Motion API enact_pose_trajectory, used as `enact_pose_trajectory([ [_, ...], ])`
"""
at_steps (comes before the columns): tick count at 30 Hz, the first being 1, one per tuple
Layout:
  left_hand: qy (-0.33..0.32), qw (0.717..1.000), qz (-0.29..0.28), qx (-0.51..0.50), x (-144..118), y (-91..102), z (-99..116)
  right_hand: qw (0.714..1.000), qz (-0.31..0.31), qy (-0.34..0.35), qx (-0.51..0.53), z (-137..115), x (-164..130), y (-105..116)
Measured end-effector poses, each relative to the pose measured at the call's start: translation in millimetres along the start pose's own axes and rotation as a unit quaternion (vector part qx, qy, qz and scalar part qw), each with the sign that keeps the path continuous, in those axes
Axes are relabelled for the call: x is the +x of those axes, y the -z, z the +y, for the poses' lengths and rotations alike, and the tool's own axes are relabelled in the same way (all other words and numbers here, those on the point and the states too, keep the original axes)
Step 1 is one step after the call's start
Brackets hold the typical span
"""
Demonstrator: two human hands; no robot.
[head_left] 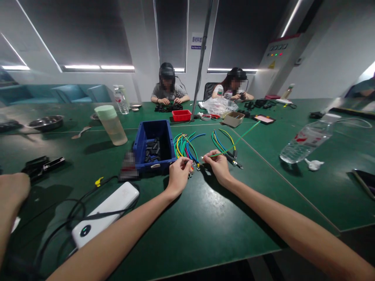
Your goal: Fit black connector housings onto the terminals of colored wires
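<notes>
1. Green felt-like covering spreads over the table [205, 218], and on it, just past the hands, lies a fanned bundle of coloured wires [184, 145] in green, yellow, blue and red, with a second, smaller bunch of wires [224, 142] to its right.
2. The right hand [218, 166] pinches one end of a long green wire [237, 141] between thumb and fingertips; the wire rises off the table and runs away to the upper right, thin and nearly straight.
3. The left hand [178, 173] is curled, fingertips pressed together on the near ends of the bundle, where small metal end pieces show; which wire it grips I cannot tell.
4. A blue bin [154, 145] of small black parts stands just left of the bundle, touching or nearly so.
5. Likely trouble: the green wire is held at one end only, so its free length could swing and snag the smaller bunch or drag it out of order.
6. The bundle's ends crowd together under the left fingertips, so a neighbouring wire could easily be pulled along by mistake.
7. A water bottle [307, 142] lies on its side to the right, well apart.
</notes>
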State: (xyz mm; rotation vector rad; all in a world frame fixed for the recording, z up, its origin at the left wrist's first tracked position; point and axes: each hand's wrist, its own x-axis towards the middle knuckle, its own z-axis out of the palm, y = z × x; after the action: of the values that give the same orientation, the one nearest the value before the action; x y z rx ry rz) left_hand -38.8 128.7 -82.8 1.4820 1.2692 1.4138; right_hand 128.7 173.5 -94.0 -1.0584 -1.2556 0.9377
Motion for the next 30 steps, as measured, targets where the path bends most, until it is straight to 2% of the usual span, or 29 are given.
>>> enact_pose_trajectory([
  [6,0.019,0.999,-0.025,-0.013,2,-1.9,-1,1.0,-0.008,-0.024,0.006,-10,-12,-3],
  [13,0.026,0.999,-0.026,-0.024,2,-3.6,4,0.997,-0.043,-0.047,0.036,-18,-32,-9],
  [26,0.016,0.999,-0.038,0.0,-2,-2.1,8,0.983,-0.059,-0.106,0.135,-22,-35,-11],
  [30,0.011,0.999,-0.038,0.001,-2,-1.9,8,0.982,-0.06,-0.101,0.151,-22,-35,-11],
])
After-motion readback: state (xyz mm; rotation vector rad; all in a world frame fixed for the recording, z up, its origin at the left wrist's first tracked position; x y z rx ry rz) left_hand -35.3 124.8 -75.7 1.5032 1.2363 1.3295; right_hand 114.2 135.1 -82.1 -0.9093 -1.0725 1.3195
